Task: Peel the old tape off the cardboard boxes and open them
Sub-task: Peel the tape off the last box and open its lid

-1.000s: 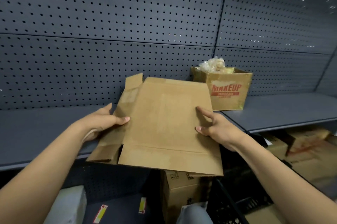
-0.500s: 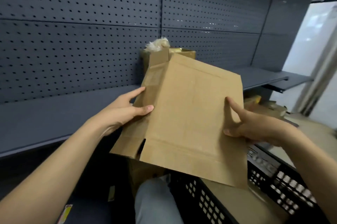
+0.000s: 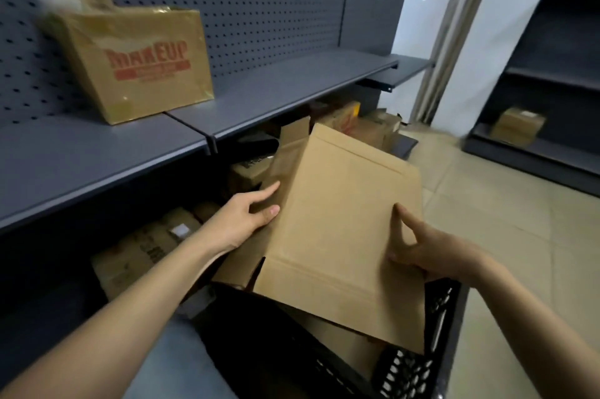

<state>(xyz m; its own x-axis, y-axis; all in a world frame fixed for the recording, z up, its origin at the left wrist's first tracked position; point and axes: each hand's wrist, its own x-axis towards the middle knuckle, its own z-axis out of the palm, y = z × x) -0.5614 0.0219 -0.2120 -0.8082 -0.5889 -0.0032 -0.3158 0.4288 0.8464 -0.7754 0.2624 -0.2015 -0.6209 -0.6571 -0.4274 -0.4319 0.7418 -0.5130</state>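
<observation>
A flattened brown cardboard box is held tilted over a black plastic crate at the bottom right. My left hand grips its left edge, thumb on the top face and fingers along the side flap. My right hand pinches its right edge, index finger and thumb on the top face. More flat cardboard lies inside the crate under the box. An open box printed MAKEUP, stuffed with crumpled tape, stands on the grey shelf at the upper left.
Several cardboard boxes sit on the lower shelf under the grey one, and others farther right. A small box rests on a dark shelf unit across the tiled floor. Pegboard backs the shelving.
Both hands have carried the flattened box down and to the right, from in front of the shelf to over the black crate. The view has turned right with it.
</observation>
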